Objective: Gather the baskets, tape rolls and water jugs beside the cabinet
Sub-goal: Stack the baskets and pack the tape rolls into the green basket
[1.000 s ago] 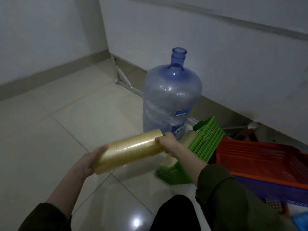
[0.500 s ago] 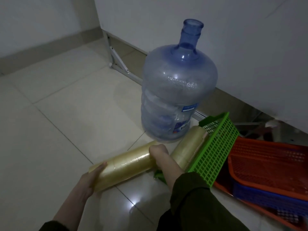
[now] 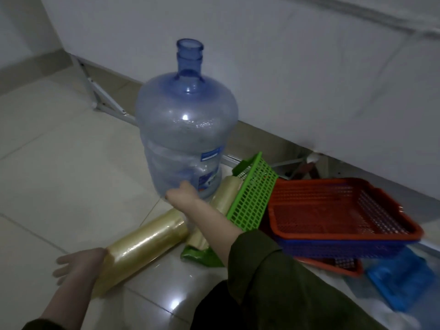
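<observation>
While our left hand (image 3: 78, 265), fingers spread, steadies the roll (image 3: 145, 246) at 7 o'clock, our right hand (image 3: 183, 195), its grip hidden, should nudge the jug (image 3: 185, 139) gently.

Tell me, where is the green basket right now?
The green basket stands tilted on the floor right of centre, between the water jug and the red basket, with a tape roll against its left side.

1 water jug (image 3: 185, 139), 2 tape rolls (image 3: 145, 244) (image 3: 223, 198), 4 baskets (green (image 3: 252, 198), red (image 3: 342, 208), blue (image 3: 345, 246), another red (image 3: 333, 266) underneath).
</observation>
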